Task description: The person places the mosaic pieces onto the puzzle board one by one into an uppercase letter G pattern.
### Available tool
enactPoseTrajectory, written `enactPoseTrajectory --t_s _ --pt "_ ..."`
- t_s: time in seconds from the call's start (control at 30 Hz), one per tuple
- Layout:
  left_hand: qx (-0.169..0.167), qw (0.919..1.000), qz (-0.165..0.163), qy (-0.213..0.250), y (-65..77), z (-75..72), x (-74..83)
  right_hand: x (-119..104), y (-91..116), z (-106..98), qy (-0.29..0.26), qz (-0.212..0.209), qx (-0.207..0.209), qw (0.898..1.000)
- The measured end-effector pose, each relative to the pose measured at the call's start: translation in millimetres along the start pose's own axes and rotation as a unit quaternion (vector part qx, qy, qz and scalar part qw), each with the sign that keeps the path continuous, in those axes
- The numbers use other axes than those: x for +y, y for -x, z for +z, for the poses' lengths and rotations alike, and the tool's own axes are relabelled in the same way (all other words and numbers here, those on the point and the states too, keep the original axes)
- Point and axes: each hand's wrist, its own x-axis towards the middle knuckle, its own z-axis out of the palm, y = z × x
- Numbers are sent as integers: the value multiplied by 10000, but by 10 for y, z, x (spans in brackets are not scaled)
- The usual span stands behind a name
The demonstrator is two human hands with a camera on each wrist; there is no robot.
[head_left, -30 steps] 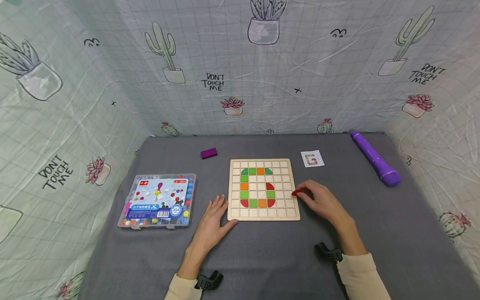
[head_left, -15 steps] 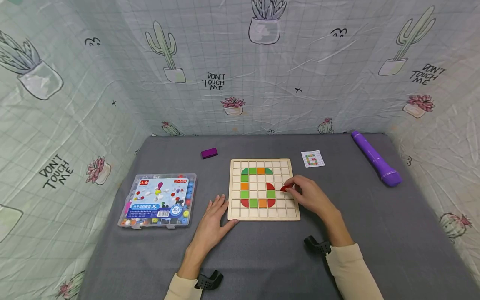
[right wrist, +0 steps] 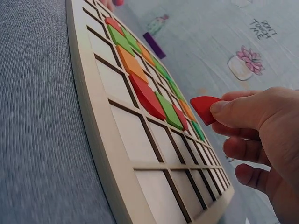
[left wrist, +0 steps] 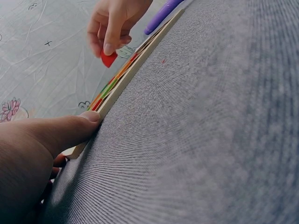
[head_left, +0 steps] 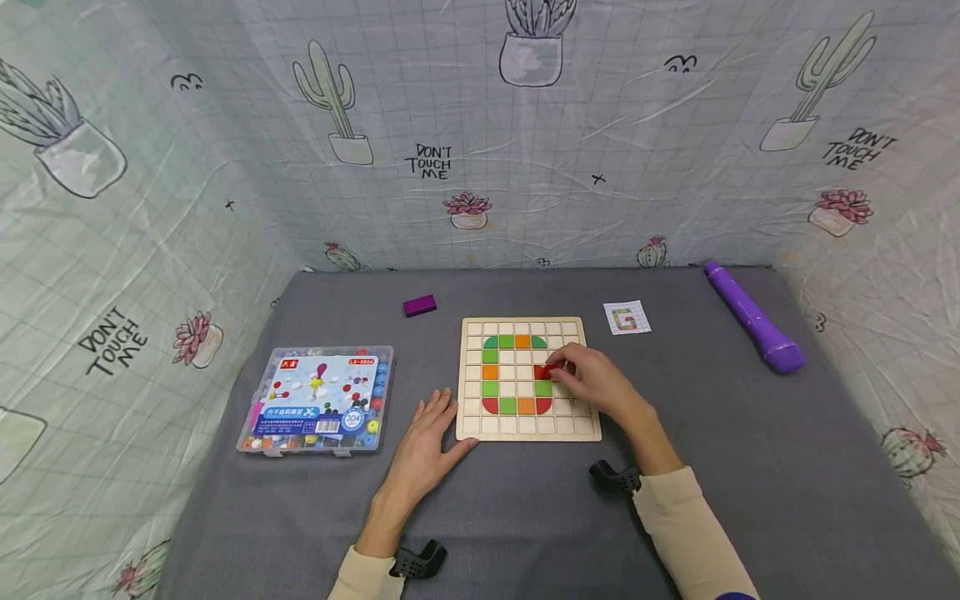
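A square wooden grid board (head_left: 468,429) lies on the grey cloth, with green, orange and red tiles forming a G-like outline in its cells. My right hand (head_left: 596,379) is over the board's right half and pinches a red quarter-round tile (right wrist: 203,109) between thumb and fingers. In the right wrist view that tile is raised above the board; in the left wrist view its tip points down. My left hand (head_left: 422,454) lies at the board's left side, fingers extended, thumb (left wrist: 88,116) touching the near-left corner.
A clear plastic case (head_left: 315,400) of coloured balls stands at the left. Behind the board lie a purple block (head_left: 419,306) and a small card (head_left: 627,317) printed with a coloured grid pattern. A purple microphone-shaped object (head_left: 753,321) lies at the far right. Patterned fabric walls surround the table.
My right hand has carried the red tile leftward from the board's right edge to above the red and green tiles on the outline's right side. The left hand stays put.
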Motion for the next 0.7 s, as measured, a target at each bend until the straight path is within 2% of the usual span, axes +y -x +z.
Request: enactPoseTrajectory --t_s 0.23,0.7 --pt "-34 10000 0 -15 6 -15 13 -13 -117 106 35 -122 -145 9998" --pt "79 9999 67 -34 9 -1 14 -15 -231 261 182 -279 -97 9994"
